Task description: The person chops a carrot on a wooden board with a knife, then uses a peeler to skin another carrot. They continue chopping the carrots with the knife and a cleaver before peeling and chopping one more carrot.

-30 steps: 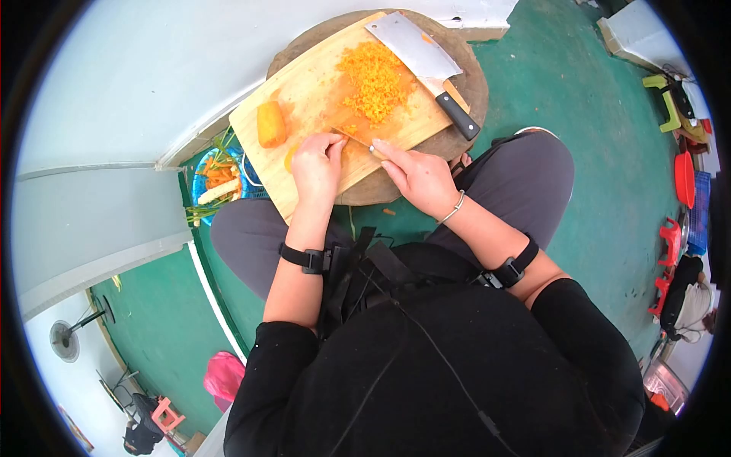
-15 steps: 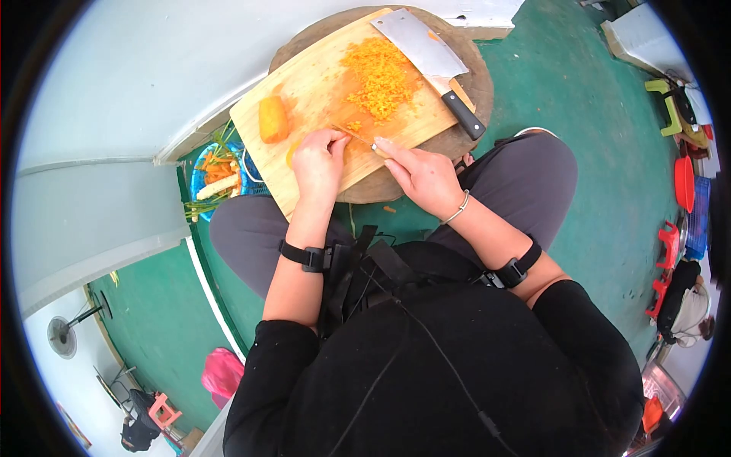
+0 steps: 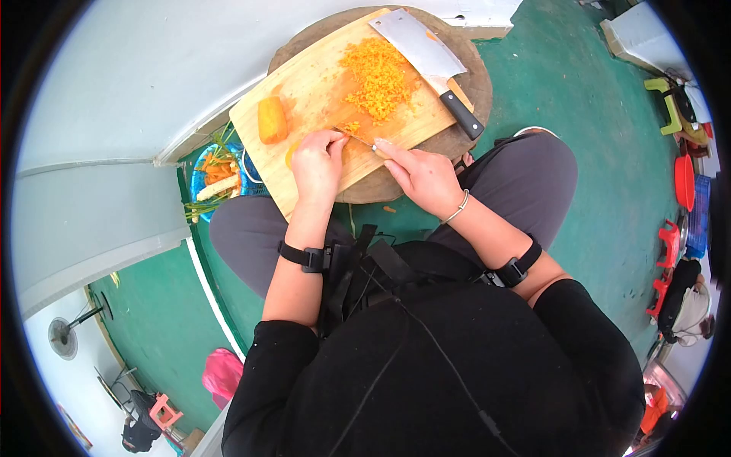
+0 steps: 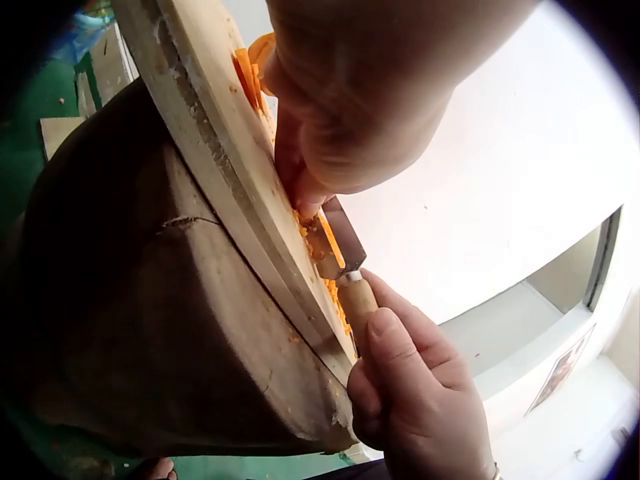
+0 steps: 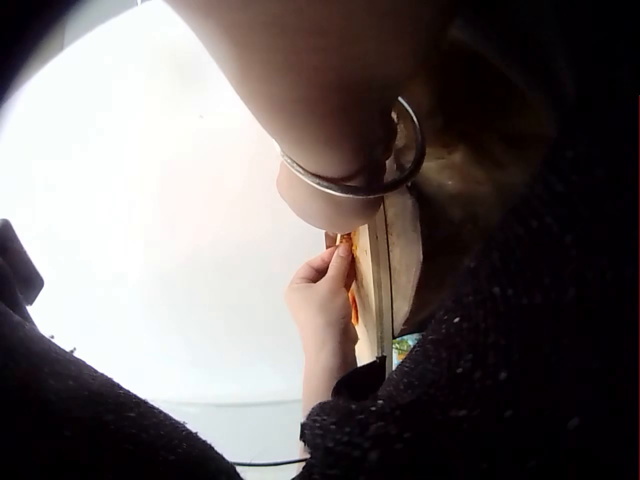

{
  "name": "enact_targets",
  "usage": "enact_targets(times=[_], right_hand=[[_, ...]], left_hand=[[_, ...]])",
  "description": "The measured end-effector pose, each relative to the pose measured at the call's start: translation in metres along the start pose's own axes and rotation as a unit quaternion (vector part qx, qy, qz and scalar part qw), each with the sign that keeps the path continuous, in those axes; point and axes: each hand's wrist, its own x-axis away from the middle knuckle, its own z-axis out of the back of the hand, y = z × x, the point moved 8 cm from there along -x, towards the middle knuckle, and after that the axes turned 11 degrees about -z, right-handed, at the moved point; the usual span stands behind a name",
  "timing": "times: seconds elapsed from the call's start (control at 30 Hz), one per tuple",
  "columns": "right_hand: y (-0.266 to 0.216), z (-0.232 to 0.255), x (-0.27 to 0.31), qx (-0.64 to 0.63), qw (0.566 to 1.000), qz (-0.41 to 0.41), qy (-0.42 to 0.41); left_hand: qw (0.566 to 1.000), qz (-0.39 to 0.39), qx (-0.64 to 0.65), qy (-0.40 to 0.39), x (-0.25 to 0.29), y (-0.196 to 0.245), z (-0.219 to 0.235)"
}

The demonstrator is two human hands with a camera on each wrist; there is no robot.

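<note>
My right hand (image 3: 425, 181) grips the pale wooden handle (image 4: 357, 298) of a small knife (image 4: 345, 237) at the near edge of the cutting board (image 3: 304, 85). Beside the blade, my left hand (image 3: 316, 166) pinches thin carrot strips (image 4: 308, 217) against the board; its fingertips hide most of them. A narrow orange strip lies along the blade in the left wrist view. Farther up the board is a heap of finely chopped carrot (image 3: 377, 76). A thick carrot chunk (image 3: 272, 120) stands left of my left hand, with carrot slices (image 4: 245, 78) near that wrist.
A cleaver (image 3: 420, 44) lies across the board's right end, its black handle pointing toward me. Under the board is a round wooden block (image 3: 478, 72). A blue basket (image 3: 199, 183) with peelings stands on the floor at left, against the wall (image 3: 137, 76).
The head view has shifted slightly, moving the board and cleaver a little in the picture. Both hands keep nearly the same place and grip, with the knife beside the left fingertips.
</note>
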Motion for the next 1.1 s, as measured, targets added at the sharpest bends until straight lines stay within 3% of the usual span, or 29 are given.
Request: enact_targets(times=[0.43,0.53,0.7,1.1], right_hand=[[0.0000,-0.0055,-0.0022,0.010,1.000,-0.005,-0.002],[-0.0017,0.0001,-0.0016,-0.029,0.999,0.012,0.040],[-0.0007,-0.0021,0.0002,0.001,1.000,0.000,-0.008],[-0.0034,0.0001,-0.0007,-0.003,1.000,0.015,0.013]], left_hand=[[1.000,0.003,-0.006,-0.013,-0.0018,-0.0001,-0.0009],[1.000,-0.010,-0.018,-0.013,-0.0005,0.0007,-0.0004],[0.999,-0.013,-0.026,-0.015,0.0010,0.0004,-0.0011],[0.999,-0.038,-0.033,-0.006,0.0011,0.0030,0.0016]])
